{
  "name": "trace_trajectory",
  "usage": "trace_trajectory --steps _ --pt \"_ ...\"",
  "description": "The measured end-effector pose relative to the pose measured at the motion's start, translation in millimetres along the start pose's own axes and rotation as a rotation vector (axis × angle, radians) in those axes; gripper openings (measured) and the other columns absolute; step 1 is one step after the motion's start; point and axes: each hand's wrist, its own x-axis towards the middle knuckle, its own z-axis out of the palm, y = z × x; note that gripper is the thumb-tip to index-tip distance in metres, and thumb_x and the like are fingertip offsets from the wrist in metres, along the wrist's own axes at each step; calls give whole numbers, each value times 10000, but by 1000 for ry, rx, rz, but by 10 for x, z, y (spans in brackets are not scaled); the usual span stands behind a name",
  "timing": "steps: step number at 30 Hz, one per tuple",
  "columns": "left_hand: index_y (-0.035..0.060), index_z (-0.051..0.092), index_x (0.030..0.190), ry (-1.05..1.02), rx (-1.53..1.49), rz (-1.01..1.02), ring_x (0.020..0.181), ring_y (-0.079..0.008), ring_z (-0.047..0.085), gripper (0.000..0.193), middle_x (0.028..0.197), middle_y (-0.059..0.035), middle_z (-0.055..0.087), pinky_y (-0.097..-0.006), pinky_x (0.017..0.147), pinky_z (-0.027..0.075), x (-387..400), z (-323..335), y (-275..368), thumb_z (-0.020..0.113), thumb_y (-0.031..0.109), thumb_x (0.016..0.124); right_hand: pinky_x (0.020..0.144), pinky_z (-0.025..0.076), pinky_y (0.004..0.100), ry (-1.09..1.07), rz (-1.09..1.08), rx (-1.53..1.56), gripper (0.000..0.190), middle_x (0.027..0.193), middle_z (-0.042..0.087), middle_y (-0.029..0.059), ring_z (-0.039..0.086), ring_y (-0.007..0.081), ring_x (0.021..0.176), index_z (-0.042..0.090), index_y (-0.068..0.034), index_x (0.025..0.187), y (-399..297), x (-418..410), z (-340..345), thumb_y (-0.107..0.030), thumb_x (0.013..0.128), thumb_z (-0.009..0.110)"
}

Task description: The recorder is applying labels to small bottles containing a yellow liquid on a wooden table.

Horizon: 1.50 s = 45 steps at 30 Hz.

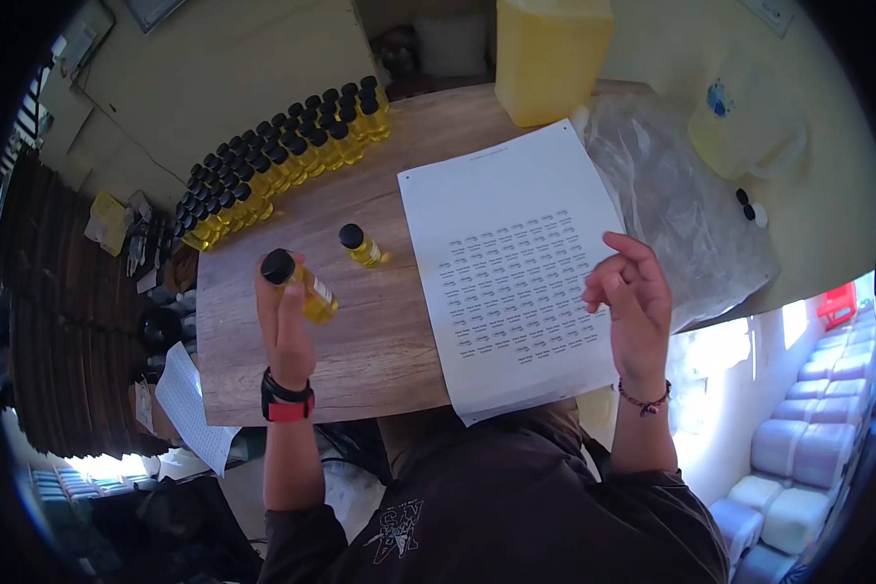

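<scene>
My left hand (289, 328) is closed around a small clear bottle of yellow liquid (320, 296) with a black cap and a white label on its side. The bottle is tilted above the left part of the wooden table. Just beyond it stands a second labelled bottle (363, 248), also black-capped. My right hand (634, 306) is raised over the right edge of a large white label sheet (511, 182), its fingers curled and thumb bent. Nothing can be made out between those fingertips. Rows of small printed labels cover the sheet's lower part, and its near edge hangs over the table edge.
Many capped yellow bottles (285, 157) stand in rows along the far left edge. A yellow jerrycan (551, 66) is at the back. Clear plastic bags (686, 212) lie at right, near loose caps (749, 212). Stacked cardboard (66, 306) rises left of the wooden table (321, 379).
</scene>
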Motion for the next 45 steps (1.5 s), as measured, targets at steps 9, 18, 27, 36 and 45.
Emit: trace_trajectory --steps 9,18,27,36,45 --pt "66 587 1290 -146 622 -40 1020 -173 595 272 1203 -66 604 -293 796 478 185 -316 -790 616 168 1040 866 520 291 -106 -123 -680 430 1007 695 71 665 152 940 662 -15 1224 169 -494 -481 35 815 785" --pt "55 525 1428 133 639 163 1195 -227 562 496 1363 -111 580 -388 927 459 -107 25 -531 685 243 997 997 536 400 -289 -258 -825 444 1224 683 96 651 284 1177 731 -80 1171 246 -540 -347 -41 744 845" --pt "57 495 1509 -727 902 207 1524 -417 309 832 1654 -170 342 -589 1208 257 -1079 1434 -50 726 560 888 1156 432 472 -526 -222 -979 439 1440 597 94 551 305 1364 719 -91 1190 568 -509 -224 -171 776 843" --pt "79 574 1454 -664 931 247 1474 -336 428 701 1585 -137 473 -535 1184 318 -1265 1436 -168 684 536 933 1128 454 461 -488 -273 -979 365 1378 651 79 613 271 1300 744 -111 1134 618 -660 -257 -198 791 836" --pt "91 650 1350 -601 957 352 1404 -308 512 610 1509 -112 564 -490 1134 379 -1291 1408 -243 723 509 912 986 484 403 -507 -292 -966 148 1203 701 27 646 256 1194 789 -148 900 582 -642 -208 -165 762 841"
